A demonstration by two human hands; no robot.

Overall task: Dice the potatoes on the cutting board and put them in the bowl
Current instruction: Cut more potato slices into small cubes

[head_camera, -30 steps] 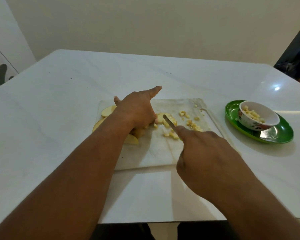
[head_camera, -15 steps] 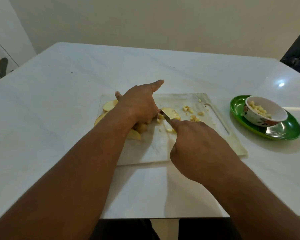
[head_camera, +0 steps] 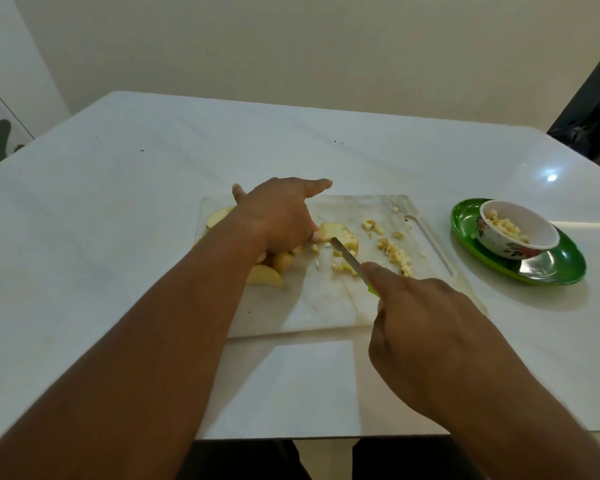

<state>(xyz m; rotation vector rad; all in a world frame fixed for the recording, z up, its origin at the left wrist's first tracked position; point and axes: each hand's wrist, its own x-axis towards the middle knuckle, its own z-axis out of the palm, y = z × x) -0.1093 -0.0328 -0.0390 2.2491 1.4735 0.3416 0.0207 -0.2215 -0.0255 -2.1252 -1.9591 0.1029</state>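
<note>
On the white marble-look counter [head_camera: 118,237] in the head view we see a pale cutting board [head_camera: 309,306], with a beige wall behind and a framed print cut off at the left edge. Right of the board, a green plate [head_camera: 561,268] carries a floral bowl [head_camera: 510,242] with potato dice already in it. More diced potato [head_camera: 395,254] lies scattered on the board's right half. Potato slices [head_camera: 264,275] sit at the board's left, mostly hidden under our left hand [head_camera: 278,216]. That hand presses fingers down on a potato piece [head_camera: 336,233], index finger stretched out flat. Our right hand [head_camera: 430,334] is closed around a knife [head_camera: 349,259]; only a sliver of green handle shows, the rest is hidden in the grip. Blade tip touches the potato piece. Top right, a dark doorway is cropped and unclear.
</note>
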